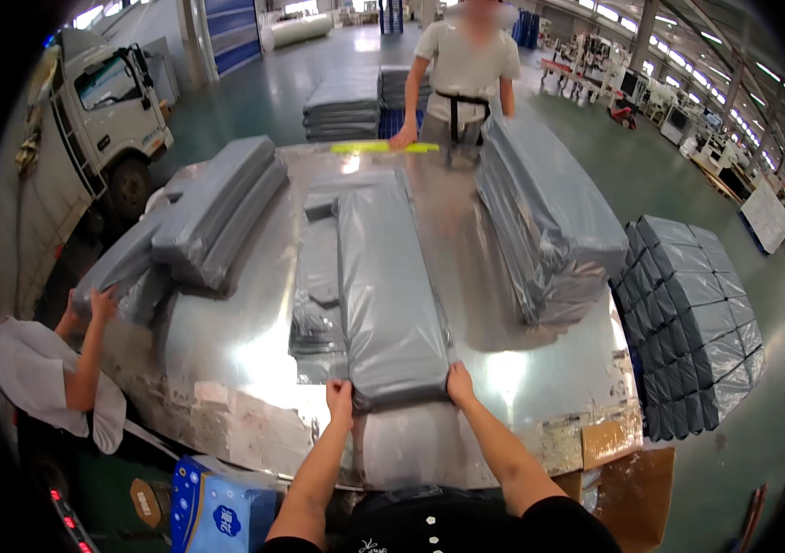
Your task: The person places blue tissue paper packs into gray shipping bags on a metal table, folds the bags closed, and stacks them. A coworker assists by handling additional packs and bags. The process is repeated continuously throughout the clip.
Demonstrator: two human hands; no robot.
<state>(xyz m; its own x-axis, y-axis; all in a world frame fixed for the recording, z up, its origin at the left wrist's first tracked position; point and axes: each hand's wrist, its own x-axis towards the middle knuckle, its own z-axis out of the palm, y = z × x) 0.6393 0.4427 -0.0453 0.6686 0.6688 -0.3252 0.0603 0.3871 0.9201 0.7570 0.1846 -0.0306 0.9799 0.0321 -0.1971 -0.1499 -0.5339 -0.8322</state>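
The left hand [340, 399] is curled closed, pinching the wrapping at the near left corner of a long grey package [388, 295]; the right hand [459, 382] grips its near right corner in the same way. The package lies flat in the middle of the metal tabletop [254, 341], its long side running away from the person. Partly under it and along its left side are flatter grey wrapped pieces [322, 267].

Further left, grey bundles [222, 207] lie at a slant, and a co-worker at the left edge has both hands on the nearest one. On the right stands a tall grey stack [554, 203]. At the far edge, another person in a pale shirt [471, 55] rests a hand on a yellow-green strip [365, 147].

Beyond the tabletop, a strapped grey pile [697, 313] stands on the right and a white truck [102, 101] on the left. Below the near edge are a blue pack [217, 511] and an open cardboard box [637, 498].
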